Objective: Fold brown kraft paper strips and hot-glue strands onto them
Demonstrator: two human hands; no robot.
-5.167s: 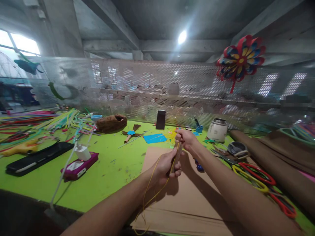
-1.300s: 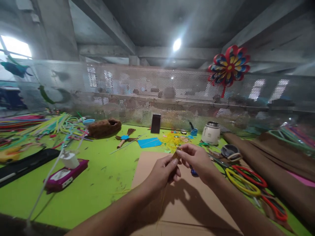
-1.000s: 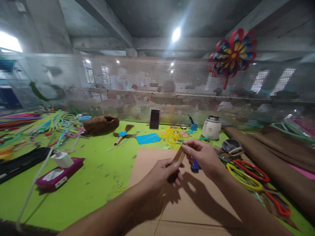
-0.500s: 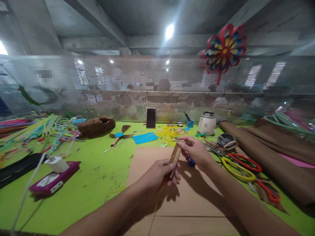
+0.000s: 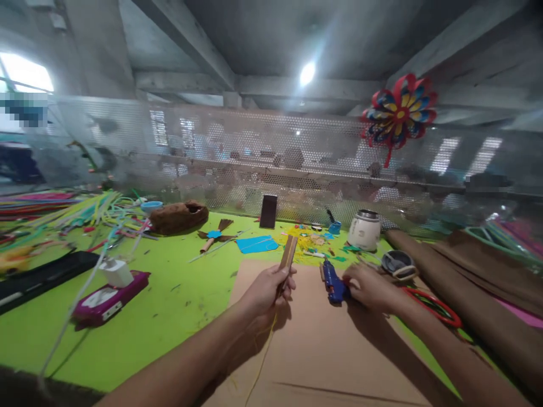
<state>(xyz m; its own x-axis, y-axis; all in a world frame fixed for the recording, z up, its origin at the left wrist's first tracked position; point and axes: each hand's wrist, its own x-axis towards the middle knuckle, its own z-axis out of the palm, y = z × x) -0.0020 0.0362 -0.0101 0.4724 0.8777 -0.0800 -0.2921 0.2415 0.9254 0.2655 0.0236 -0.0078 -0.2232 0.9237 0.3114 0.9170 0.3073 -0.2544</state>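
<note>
A narrow brown folded strip (image 5: 289, 254) stands tilted up from my left hand (image 5: 271, 285), whose fingers are closed round its lower part. A thin yellow strand runs along the strip, and more yellow string (image 5: 266, 356) trails below the hand. On the right, the handle of a blue glue gun (image 5: 334, 284) meets the curled fingers of my right hand (image 5: 368, 285); the gun's nozzle points away from me. Part of that grip is hidden. Beneath both hands lies a brown sheet (image 5: 314, 345).
Red-handled scissors (image 5: 436, 308) and a tape roll (image 5: 397, 264) lie beside my right arm. Brown rolled material (image 5: 458, 299) borders the right side. On the left sit a purple power strip (image 5: 112, 302) and a black case (image 5: 46, 277). A white jug (image 5: 363, 230) and a phone (image 5: 268, 211) stand behind.
My right hand has let go of the strip's top end and moved right and down to the glue gun's handle. My left hand keeps the strip. The view has shifted slightly.
</note>
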